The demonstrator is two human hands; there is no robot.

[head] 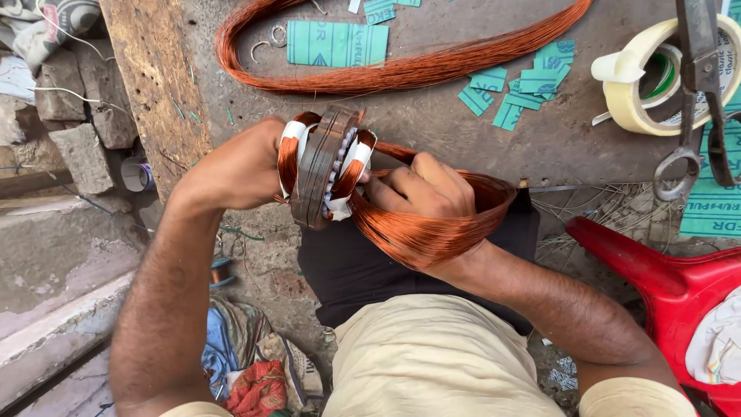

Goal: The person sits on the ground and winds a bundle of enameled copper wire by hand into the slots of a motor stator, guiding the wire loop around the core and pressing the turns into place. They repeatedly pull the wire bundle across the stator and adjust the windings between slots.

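Up against the person's lap, the left hand clasps the edge of a round grey laminated-steel stator core, fingers wrapped round its far side and mostly hidden, so how tightly they close I cannot tell. The right hand has its fingers pressed together, pinching a thick loop of orange-copper enamelled wire where it enters the core beside white insulating paper sleeves. That loop hangs over the right wrist and rests on a black cloth across the knees. Further off on the worn grey bench lie a second long hank of copper wire, teal paper strips, a roll of cream masking tape and rusty steel scissors — all well apart from the hands. The risk, as I judge it, is in the slot: strands dragged over the steel edge could scrape their enamel, or a paper sleeve could slip out — either would come from pulling the bundle too hard or at an angle.
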